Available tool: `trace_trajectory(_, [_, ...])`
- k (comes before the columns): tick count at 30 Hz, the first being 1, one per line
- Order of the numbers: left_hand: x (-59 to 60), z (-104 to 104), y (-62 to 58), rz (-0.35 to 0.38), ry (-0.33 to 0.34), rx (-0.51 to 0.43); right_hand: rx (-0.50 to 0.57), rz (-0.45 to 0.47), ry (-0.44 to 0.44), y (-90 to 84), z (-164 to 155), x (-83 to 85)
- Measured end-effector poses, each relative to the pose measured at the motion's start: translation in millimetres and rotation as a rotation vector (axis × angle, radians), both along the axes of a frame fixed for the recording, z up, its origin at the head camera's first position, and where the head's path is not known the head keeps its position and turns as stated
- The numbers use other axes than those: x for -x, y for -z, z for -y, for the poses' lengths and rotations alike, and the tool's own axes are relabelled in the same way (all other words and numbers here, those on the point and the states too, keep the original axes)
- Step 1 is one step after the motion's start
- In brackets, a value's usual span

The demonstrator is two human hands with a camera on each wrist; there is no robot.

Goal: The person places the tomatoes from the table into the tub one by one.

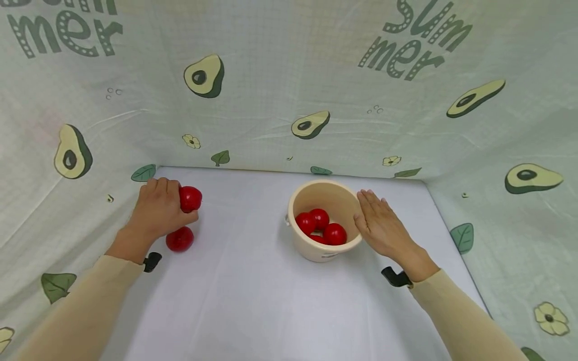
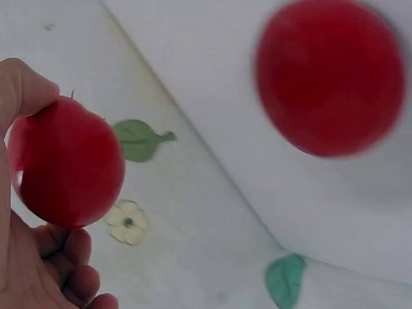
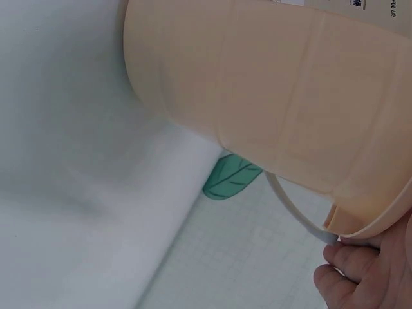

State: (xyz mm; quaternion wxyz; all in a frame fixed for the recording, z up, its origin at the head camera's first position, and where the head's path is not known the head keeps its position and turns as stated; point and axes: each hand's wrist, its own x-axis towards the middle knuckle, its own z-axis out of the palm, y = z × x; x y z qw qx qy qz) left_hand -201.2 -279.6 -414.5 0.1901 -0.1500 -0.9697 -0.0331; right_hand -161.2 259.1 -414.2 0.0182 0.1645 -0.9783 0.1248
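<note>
Left hand (image 1: 158, 213) near the table's far-left corner, fingers curled round a tomato (image 1: 190, 198); 2nd tomato (image 1: 179, 239) lies just beside it. Right hand (image 1: 381, 225), fingers straight, rests vs. the bucket (image 1: 316, 250) mid-table w/ three tomatoes inside. Best keep grip firm, bucket steadied. Left wrist view shows thumb (image 2: 22, 87) on the fruit; head view hides it.

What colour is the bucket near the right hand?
The bucket is pale cream-beige, clearest in the head view.

Beige sleeves, black wrist mounts
</note>
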Motion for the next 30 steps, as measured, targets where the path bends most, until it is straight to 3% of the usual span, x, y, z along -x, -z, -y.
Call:
trace_trajectory(8, [-1.3, -55.2, -28.0, 0.080, 0.046, -0.022, -0.007, -0.013, -0.006, 0.5, 0.2, 1.8])
trace_trajectory(13, [-1.5, -100.1, -49.1, 0.060, 0.138, -0.031, -0.004, -0.006, 0.000, 1.0, -0.9, 2.2])
trace_trajectory(18, [-2.3, -152.2, -68.7, 0.093, 0.225, -0.013, 0.009, 0.005, 0.006, 1.0, -1.6, 1.4])
trace_trajectory(23, [-3.5, -195.4, -73.5, 0.115, 0.312, 0.019, 0.016, 0.004, 0.006, 1.2, -0.8, 1.2])
trace_trajectory(30, [-3.6, -236.2, -65.2, 0.111, 0.398, 0.087, 0.013, -0.007, 0.002, 0.6, -0.6, 1.0])
